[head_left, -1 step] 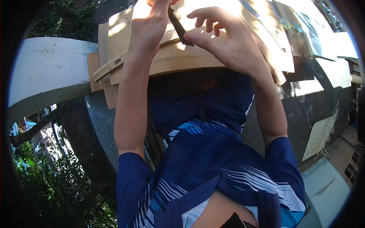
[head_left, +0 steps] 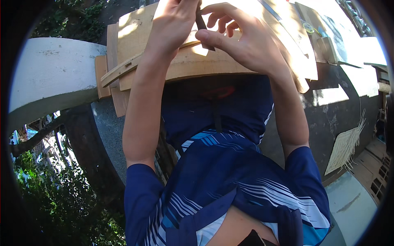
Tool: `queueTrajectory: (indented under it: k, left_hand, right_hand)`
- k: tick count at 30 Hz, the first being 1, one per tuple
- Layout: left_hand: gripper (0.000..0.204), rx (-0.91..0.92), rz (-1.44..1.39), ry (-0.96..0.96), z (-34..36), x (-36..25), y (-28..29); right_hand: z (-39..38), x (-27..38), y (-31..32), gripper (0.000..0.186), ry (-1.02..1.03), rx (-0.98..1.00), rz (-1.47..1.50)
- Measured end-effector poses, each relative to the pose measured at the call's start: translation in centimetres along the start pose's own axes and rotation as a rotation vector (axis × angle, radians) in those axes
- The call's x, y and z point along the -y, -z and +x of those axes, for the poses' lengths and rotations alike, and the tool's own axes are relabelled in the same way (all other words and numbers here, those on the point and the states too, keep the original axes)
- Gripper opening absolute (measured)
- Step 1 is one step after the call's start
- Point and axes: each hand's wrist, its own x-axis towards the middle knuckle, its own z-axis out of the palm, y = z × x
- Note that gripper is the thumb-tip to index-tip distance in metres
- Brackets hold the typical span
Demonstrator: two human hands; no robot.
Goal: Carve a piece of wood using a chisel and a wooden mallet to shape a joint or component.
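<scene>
- As we look down, the left hand (head_left: 172,26) grasps one dark, narrow strip (head_left: 201,21), which slants over the wooden worktop (head_left: 213,63).
- The right hand (head_left: 248,43) is loosely unfolded—its thumb overlaps the strip, though we cannot tell whether it presses.
- One slotted wooden stick (head_left: 119,74) lies partly hidden behind the left forearm (head_left: 143,110).
- Rightward, we count one greenish ring (head_left: 308,28) and one woven mat (head_left: 342,149) with loose strands.

head view: left fisheye, head-worn | faces steeply down | shirt (head_left: 217,164) nearest, filling lower middle | hands (head_left: 174,30) farther off, by near edge of bench (head_left: 201,67)
</scene>
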Motion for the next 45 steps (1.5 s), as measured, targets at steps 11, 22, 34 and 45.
queueTrajectory:
  k: [11,22,34,45]
  left_hand:
    - [0.032,0.172,0.705,-0.471,-2.0,3.3,3.4]
    - [0.014,0.180,0.815,-0.603,-3.5,7.4,5.0]
    - [0.018,0.134,0.606,-0.402,-3.5,7.7,5.2]
    - [0.029,0.281,0.491,-0.044,-2.1,7.1,6.4]
  right_hand:
    - [-0.7,-4.2,0.3,0.031,-0.177,-0.040,0.219]
    - [0.3,-4.3,-0.6,0.025,-0.299,-0.385,0.474]
    - [4.7,-0.4,-1.0,0.025,-0.340,-0.174,0.119]
    - [5.6,-1.3,-2.5,0.028,-0.053,-0.271,-0.122]
